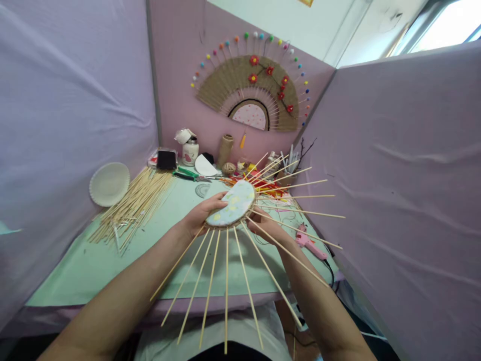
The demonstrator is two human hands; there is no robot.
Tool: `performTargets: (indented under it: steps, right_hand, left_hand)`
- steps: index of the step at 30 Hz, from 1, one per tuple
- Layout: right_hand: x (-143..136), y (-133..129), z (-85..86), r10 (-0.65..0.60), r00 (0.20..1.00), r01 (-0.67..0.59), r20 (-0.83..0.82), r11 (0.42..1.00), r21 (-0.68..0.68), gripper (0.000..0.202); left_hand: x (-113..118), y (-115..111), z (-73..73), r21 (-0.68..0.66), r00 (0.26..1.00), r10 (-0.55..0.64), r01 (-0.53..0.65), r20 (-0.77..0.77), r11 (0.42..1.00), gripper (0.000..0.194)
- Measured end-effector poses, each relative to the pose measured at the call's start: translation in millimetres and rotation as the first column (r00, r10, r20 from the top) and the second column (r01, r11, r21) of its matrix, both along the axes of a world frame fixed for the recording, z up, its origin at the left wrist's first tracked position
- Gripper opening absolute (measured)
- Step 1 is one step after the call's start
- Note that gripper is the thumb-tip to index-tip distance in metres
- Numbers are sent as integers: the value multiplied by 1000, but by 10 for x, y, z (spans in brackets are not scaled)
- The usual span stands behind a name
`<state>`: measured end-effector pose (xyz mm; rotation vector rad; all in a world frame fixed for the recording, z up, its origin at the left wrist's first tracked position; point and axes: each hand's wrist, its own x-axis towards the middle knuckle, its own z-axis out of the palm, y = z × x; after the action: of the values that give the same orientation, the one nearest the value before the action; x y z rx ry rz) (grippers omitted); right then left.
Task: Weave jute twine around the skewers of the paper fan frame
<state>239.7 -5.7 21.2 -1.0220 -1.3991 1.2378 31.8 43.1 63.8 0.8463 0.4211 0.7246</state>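
A fan frame is held up over the front of the table. Its half-round base (235, 203) is covered in pale cloth with yellow spots, and several thin bamboo sticks (226, 286) spread out from its curved edge. My left hand (205, 213) grips the base at its left end, thumb on top and the other fingers underneath. My right hand (265, 225) is at the right edge, beneath the sticks, with its fingers partly hidden behind the base. A pink glue gun (310, 242) lies right of my right hand.
Loose bamboo sticks (131, 200) lie in a pile at the left, near a white scalloped plate (109, 184). Green-handled pliers (190, 174), a jar (190, 152) and a twine roll (225, 150) are at the back. A finished fan (259, 85) hangs on the rear partition.
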Motion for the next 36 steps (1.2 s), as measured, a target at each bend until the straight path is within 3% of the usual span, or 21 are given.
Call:
performTargets:
  steps: [3, 6, 15, 18, 23, 28, 33, 36]
  right_hand:
    - [-13, 12, 9, 53, 997, -58, -47, 994, -97, 25]
    - [141, 0, 88, -16, 993, 0, -114, 991, -136, 25]
    - [781, -136, 363, -328, 936, 314, -127, 942, -119, 27]
    - [918, -215, 391, -395, 900, 383, -183, 918, -99, 26]
    - [1075, -382, 487, -404, 864, 418, -302, 908, -16, 30]
    - [1125, -403, 608, -446, 835, 491, -321, 868, 71, 24]
    - [1098, -209, 512, -615, 765, 626, -194, 779, 0, 32]
    - [992, -43, 332, -633, 771, 632, -68, 774, -42, 35]
  left_hand:
    - [-15, 75, 104, 21, 1000, -10, 11, -14, 1000, 61]
    - [-92, 157, 106, -2, 997, -14, 13, -75, 1000, 61]
    - [-241, 131, -326, -90, 985, -121, 110, -123, 990, 59]
    - [-226, 102, -364, -106, 983, -115, 100, -141, 989, 60]
    - [-219, 121, -389, -117, 976, -130, 110, -177, 987, 63]
    - [-209, 130, -439, -114, 969, -153, 132, -192, 985, 63]
    - [-206, 90, -415, -105, 969, -170, 153, -181, 983, 59]
    - [-205, 65, -390, -100, 970, -182, 168, -158, 981, 58]
